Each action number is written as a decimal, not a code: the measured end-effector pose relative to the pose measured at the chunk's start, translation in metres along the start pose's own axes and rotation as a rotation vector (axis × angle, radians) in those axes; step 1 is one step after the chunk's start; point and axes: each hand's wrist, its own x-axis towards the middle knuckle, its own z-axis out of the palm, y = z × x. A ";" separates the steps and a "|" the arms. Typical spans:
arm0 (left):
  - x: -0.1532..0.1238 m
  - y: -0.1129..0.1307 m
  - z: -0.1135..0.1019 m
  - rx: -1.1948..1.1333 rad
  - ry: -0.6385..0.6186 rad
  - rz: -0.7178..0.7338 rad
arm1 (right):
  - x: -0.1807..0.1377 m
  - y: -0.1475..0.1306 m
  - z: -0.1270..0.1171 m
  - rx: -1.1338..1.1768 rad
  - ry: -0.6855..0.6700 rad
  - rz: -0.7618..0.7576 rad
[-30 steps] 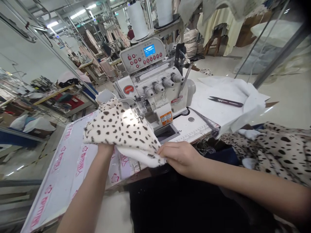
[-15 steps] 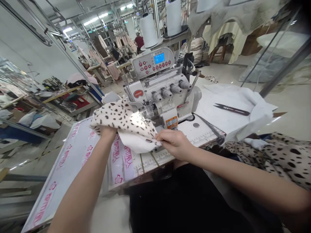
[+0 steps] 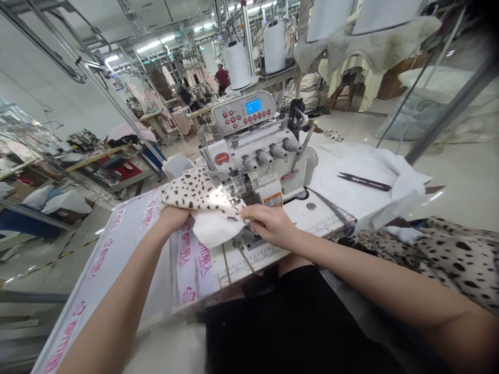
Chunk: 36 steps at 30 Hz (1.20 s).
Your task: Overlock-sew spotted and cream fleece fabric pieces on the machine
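Observation:
A piece of cream fleece with dark spots [image 3: 195,193] lies at the presser foot of a white overlock sewing machine [image 3: 257,150]. My left hand [image 3: 173,217] grips the fabric's left side, its fingers tucked under the cloth. My right hand [image 3: 268,223] pinches the fabric's near right edge, just in front of the needle area. The white underside of the fabric [image 3: 210,231] folds down between my hands onto the machine table [image 3: 128,244].
Thread snips [image 3: 364,181] lie on a white cloth [image 3: 390,192] to the machine's right. A heap of the same spotted fleece [image 3: 448,254] sits at the far right. Thread cones [image 3: 237,65] stand behind the machine. Other workstations fill the hall at left.
Both hands have pushed the spotted fabric away from me, toward the machine's presser foot. The piece looks more bunched and smaller, and my view has shifted a little.

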 end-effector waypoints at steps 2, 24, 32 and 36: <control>-0.037 0.010 -0.005 0.094 -0.092 -0.008 | -0.001 0.000 -0.001 -0.014 0.002 -0.025; -0.082 0.074 0.061 0.107 0.492 0.785 | -0.008 -0.002 -0.007 -0.138 0.001 -0.102; -0.085 0.069 0.056 0.156 0.468 0.788 | -0.003 -0.006 -0.007 -0.247 0.059 -0.253; -0.084 0.067 0.054 0.168 0.446 0.777 | -0.003 -0.004 -0.005 -0.268 0.033 -0.231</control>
